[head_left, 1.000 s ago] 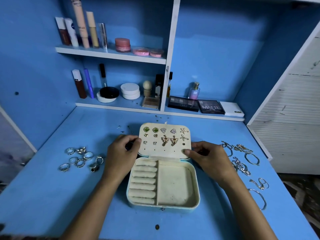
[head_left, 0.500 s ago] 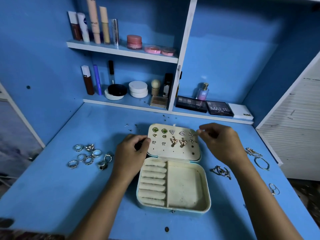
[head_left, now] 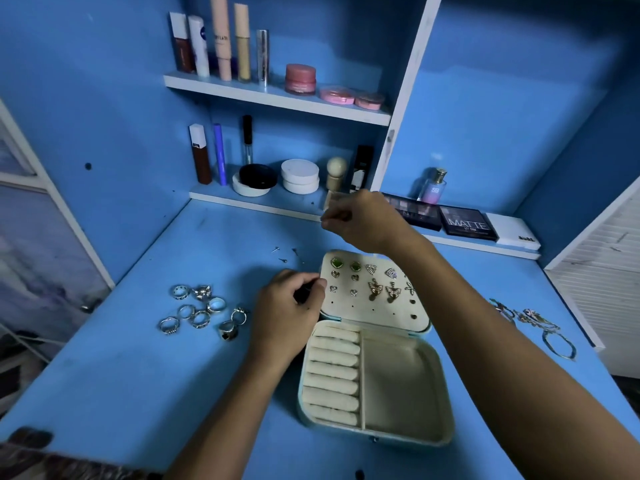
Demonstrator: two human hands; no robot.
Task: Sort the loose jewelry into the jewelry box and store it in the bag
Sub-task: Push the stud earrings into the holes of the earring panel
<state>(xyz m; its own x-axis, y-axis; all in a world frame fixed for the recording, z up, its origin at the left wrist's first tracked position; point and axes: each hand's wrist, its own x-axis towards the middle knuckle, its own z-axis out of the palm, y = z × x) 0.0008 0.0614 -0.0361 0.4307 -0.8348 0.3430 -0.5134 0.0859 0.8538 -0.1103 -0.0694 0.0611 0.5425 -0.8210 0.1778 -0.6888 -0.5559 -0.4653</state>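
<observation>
Right hand (head_left: 367, 221) is raised above the far part of the counter (head_left: 138, 375), past the jewelry box (head_left: 375, 355), its fingers curled together as if pinching something small; the hand is blurred there and I cannot tell what, if anything, it holds. My left hand (head_left: 289, 308) rests at the left edge of the box's open lid (head_left: 375, 296), fingers curled, with something dark between thumb and fingers that I cannot make out.

I see the box lying open near the middle of the counter, toward the near edge. Its lid lies back flat and carries pairs of earrings (head_left: 363, 278) pinned in rows: green ones, hearts, triangles and butterflies. The lower tray has a column of padded ring rolls (head_left: 334, 375) on its left side and a plain compartment (head_left: 403, 386) on its right, both without jewelry.

A cluster of rings (head_left: 202, 310) sits on the counter to the left of the box, well apart from it. Bracelets and chains (head_left: 535, 325) lie near the right edge. A few tiny studs (head_left: 285, 254) are scattered beyond the left hand. Along the back, shelves (head_left: 277, 98) hold bottles, tubes, jars and makeup palettes (head_left: 467, 223).
</observation>
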